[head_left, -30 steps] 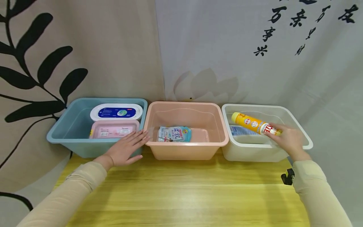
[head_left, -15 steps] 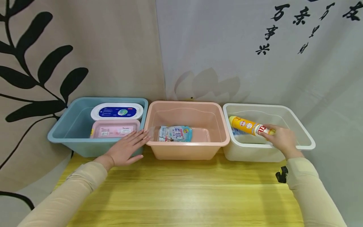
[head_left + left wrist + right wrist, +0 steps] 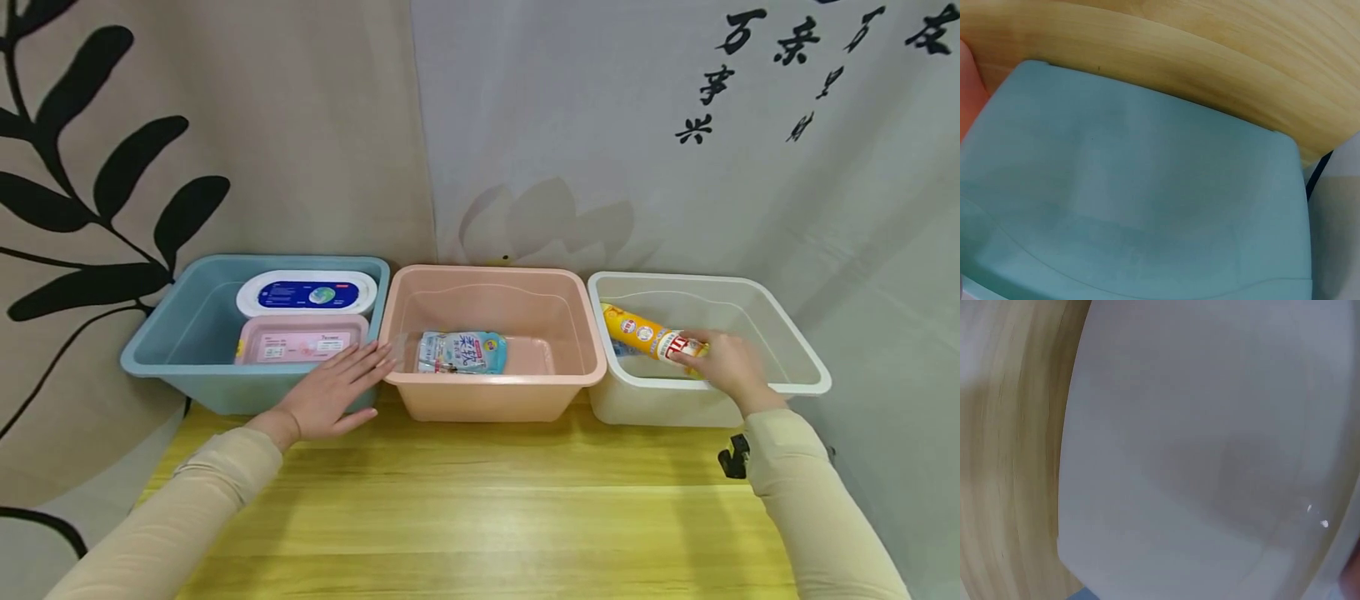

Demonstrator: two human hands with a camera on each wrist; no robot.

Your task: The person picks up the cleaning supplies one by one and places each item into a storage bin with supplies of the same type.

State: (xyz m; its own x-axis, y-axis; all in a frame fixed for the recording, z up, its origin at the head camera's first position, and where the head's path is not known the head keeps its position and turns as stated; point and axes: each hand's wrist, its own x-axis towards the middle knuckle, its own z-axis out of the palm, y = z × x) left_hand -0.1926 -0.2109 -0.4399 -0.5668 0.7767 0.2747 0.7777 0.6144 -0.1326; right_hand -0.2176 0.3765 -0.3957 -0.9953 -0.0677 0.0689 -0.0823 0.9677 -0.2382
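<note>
My right hand (image 3: 718, 367) grips one end of a yellow cylindrical container (image 3: 645, 333) with red lettering on a white band. It lies tilted inside the white bin (image 3: 675, 404), its far end near the left wall. Partly under it shows a blue-and-white item (image 3: 626, 349). My left hand (image 3: 330, 398) lies with straight fingers at the front rims where the blue bin (image 3: 225, 385) and the pink bin (image 3: 487, 402) meet. The left wrist view shows mostly the blue bin's wall (image 3: 1129, 181); the right wrist view, mostly the white bin's wall (image 3: 1179, 456).
A white wipes box (image 3: 307, 294) and a pink box (image 3: 303, 340) stand in the blue bin. One blue-and-white packet (image 3: 462, 353) lies in the pink bin. The three bins form a row on a wooden table (image 3: 480, 508), before a printed curtain (image 3: 315, 125).
My right hand has moved left and slightly lower with the yellow container, which now sits deeper in the white bin and covers more of the blue-and-white item. My left hand stays in place.
</note>
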